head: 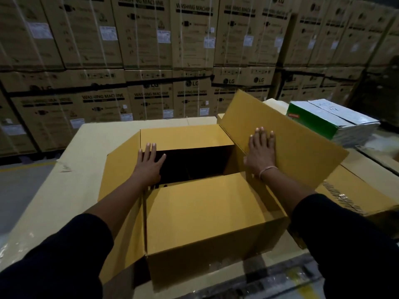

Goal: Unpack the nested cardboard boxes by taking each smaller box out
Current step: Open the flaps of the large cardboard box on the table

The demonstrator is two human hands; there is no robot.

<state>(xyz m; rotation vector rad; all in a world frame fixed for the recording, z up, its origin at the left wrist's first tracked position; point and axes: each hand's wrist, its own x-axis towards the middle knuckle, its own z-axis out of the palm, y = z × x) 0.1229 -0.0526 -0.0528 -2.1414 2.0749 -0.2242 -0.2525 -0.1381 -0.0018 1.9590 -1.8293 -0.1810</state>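
1. One open cardboard box (207,216) stands between our two hands on the cardboard-covered surface (64,180).
2. Left hand (149,165): fingers spread, at the opening's left edge.
3. Right hand (261,154): flat, pressing back the right flap (291,143).
4. The interior is dark; we cannot tell whether a smaller box remains. None lifted out yet, we judge.
5. One green-and-white carton (332,121) beyond the right hand.

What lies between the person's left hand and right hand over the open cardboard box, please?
In the head view, only the box's dark open interior lies between the left hand and right hand; its contents are too dark to tell.
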